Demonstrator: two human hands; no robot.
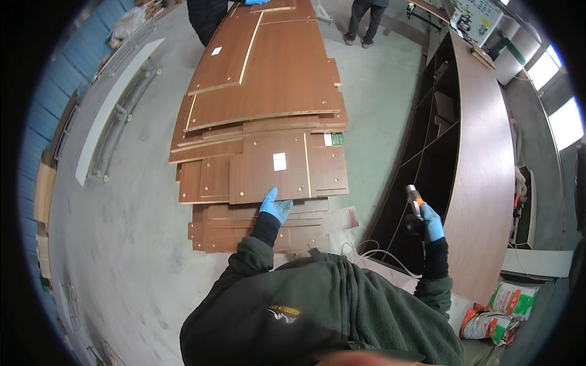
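Note:
My left hand (276, 206), in a blue glove, is at the near edge of a brown wood-look panel (268, 171) with a white label. One digit lies over the panel's edge; the others are at or under it, partly hidden. That panel rests on a stack of similar brown panels (268, 100) with small round holes. To the right, my right hand (433, 223), also gloved in blue, is wrapped round a pistol-shaped tool (415, 204) with a silver nose and an orange and black body. The tool is held in the air, away from the panels.
A long cabinet with dark compartments (482, 171) stands on my right. White cable (390, 253) loops near its base. Printed bags (488, 326) lie at lower right. A wheeled rack (119, 116) is on the left. Two people (364, 21) stand at the far end, one by the stack.

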